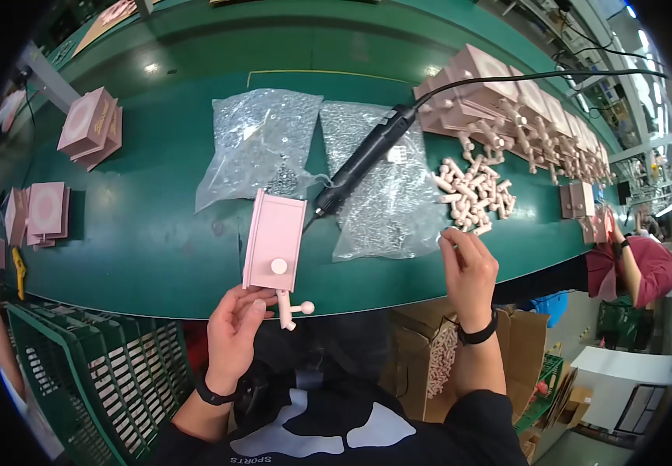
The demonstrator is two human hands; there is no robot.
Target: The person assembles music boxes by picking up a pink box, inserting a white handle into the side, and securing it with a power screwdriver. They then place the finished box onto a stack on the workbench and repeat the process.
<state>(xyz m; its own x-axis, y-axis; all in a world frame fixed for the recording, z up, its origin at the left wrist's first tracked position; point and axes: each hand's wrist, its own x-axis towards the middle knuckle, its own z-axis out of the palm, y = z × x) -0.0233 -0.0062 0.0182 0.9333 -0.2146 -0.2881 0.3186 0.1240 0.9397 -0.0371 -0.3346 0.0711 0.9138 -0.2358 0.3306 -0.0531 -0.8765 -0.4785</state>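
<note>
Green tabletop (165, 248) filled our view, with a green crate (70, 359) below its near edge, left side. Pink boxes (499, 78) were lined up along the right part of the far edge. Two clear bags, left one (262, 132) and right one (390, 217), sat mid-table, full of small parts too fine for us to tell. Black power driver (375, 147) lay across the right bag, bit just beside our box.

Our pink box (274, 233) was at the near edge, left of centre. For a good hold we'd judge: support it low, keep the face level and the crank free, keep the panel off the bit. Long axis ran near edge to far edge, far end leaning slightly right; knobbed face up, crank end toward us.

Left hand (235, 330): fingers grasping the box's near-left corner. Right hand (470, 268): up by the peg pile (472, 190), thumb and forefinger nearly meeting; we couldn't tell if they pinched anything. Crank (285, 311) stuck out past the box's near end, across the tabletop edge. Smallest: round pale knob (278, 266), near end of the face.
</note>
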